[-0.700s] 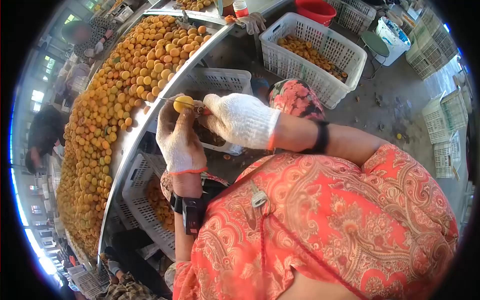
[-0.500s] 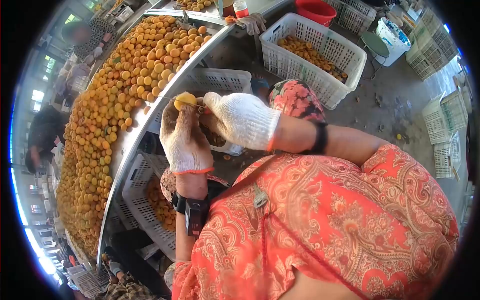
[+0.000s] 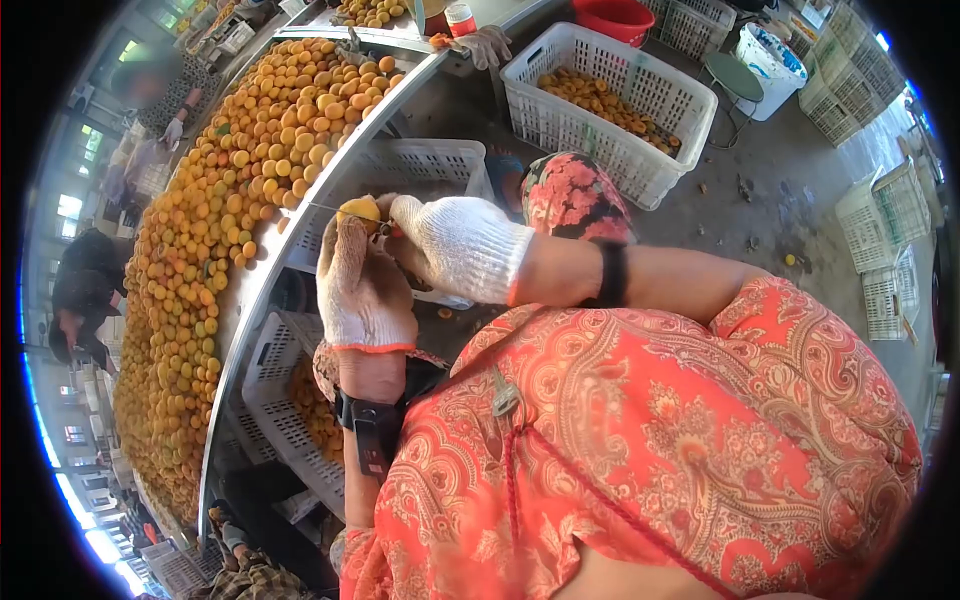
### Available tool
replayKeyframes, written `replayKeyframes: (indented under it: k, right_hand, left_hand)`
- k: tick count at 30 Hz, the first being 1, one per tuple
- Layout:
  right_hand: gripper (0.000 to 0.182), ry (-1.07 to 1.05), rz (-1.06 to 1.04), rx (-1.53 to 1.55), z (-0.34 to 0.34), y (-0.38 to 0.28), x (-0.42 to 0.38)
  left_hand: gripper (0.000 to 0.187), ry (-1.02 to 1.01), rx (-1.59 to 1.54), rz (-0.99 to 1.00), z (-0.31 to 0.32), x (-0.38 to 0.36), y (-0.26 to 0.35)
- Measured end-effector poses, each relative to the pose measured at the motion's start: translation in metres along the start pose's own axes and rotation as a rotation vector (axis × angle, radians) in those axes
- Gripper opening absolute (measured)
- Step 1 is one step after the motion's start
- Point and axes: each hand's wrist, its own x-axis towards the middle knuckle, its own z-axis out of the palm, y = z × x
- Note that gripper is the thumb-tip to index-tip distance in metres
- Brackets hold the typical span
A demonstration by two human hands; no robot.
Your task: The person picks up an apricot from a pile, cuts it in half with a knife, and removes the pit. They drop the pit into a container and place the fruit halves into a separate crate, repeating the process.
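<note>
My left hand [image 3: 362, 295], in a white knit glove with soiled fingers, is closed around an orange-yellow apricot [image 3: 358, 209] held up by its fingertips. Against it, my right hand [image 3: 465, 245], gloved the same way, grips a thin-bladed knife [image 3: 322, 207]. The slim blade runs across the apricot and sticks out on its left side; the handle is mostly hidden in the glove. Both hands meet above a white crate [image 3: 440, 152] beside the metal table edge. Heaped apricots [image 3: 300, 120] cover the table to the left.
A white crate [image 3: 690, 160] with cut apricot pieces [image 3: 610, 105] stands at upper right; another crate [image 3: 275, 375] with pieces sits below the table edge. A red basin [image 3: 612, 22], a green stool [image 3: 733, 76] and a white bucket [image 3: 770, 72] are farther back. Co-workers sit across the table.
The view has shifted slightly, so hands and table appear a little farther left. The apricot sits lower between my fingers, and the blade now shows protruding past its left side.
</note>
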Motion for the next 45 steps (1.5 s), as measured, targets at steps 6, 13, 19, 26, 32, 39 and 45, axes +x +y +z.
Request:
replayKeyframes:
  k: [6, 13, 19, 26, 32, 39, 45]
  right_hand:
    - [0.035, 0.029, 0.017, 0.133, 0.009, 0.004, 0.003]
    - [0.028, 0.022, 0.043, 0.095, 0.011, -0.006, 0.011]
    - [0.031, -0.063, 0.097, 0.122, 0.003, -0.009, 0.005]
    - [0.033, -0.106, 0.116, 0.130, -0.014, -0.017, 0.005]
    - [0.033, -0.122, 0.112, 0.180, -0.008, -0.010, 0.004]
    - [0.031, -0.219, 0.172, 0.128, -0.001, -0.002, 0.010]
    - [0.033, -0.270, 0.196, 0.193, 0.025, 0.020, 0.015]
  left_hand:
    - [0.033, 0.015, 0.016, 0.003, 0.005, -0.001, -0.001]
    - [0.041, 0.370, -0.157, -0.191, 0.023, -0.001, 0.002]
    - [0.040, 0.413, -0.107, -0.213, 0.025, -0.006, 0.000]
    - [0.036, 0.423, -0.115, -0.183, 0.028, -0.004, 0.007]
    - [0.029, 0.405, 0.062, -0.169, 0.028, -0.007, 0.010]
    - [0.032, 0.394, 0.145, -0.169, 0.001, -0.003, -0.003]
    - [0.037, 0.473, 0.159, -0.241, -0.019, 0.004, -0.018]
